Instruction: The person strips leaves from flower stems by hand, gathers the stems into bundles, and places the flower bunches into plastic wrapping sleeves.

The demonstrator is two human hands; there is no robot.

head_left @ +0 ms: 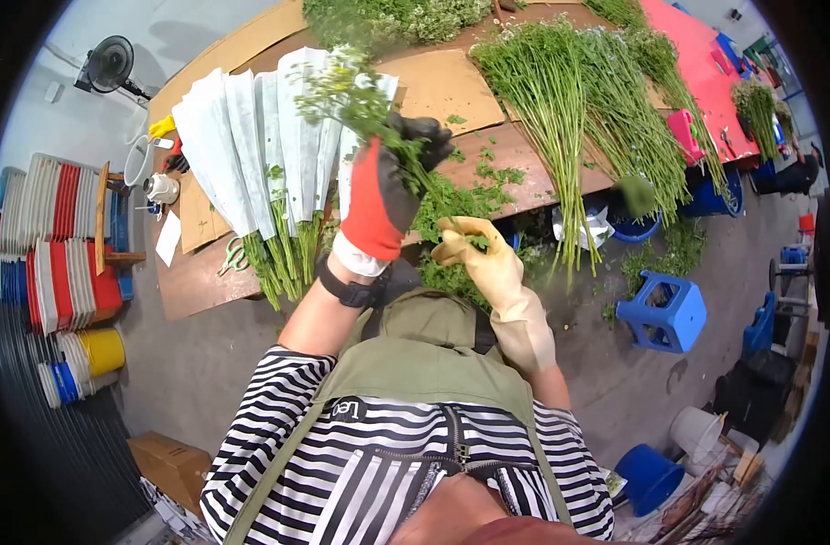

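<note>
My left hand [379,195], in a red and black glove, is wrapped round a bunch of flower stems [342,95] with small white and yellow heads pointing up and left. My right hand [479,250], in a cream rubber glove, is just below and to the right, its fingers curled near the lower leaves; what they hold, if anything, is hidden. Loose green leaves [451,204] lie on the table behind the hands. To the left are several paper-wrapped bunches [251,136] with stems toward me. Long unwrapped stems [538,118] lie at the right.
Green-handled scissors [234,255] lie at the table's [188,286] left front. A blue stool [665,312] stands on the floor at the right, near blue tubs [716,195]. Stacked buckets [77,282] are at the far left, below a black fan [111,64].
</note>
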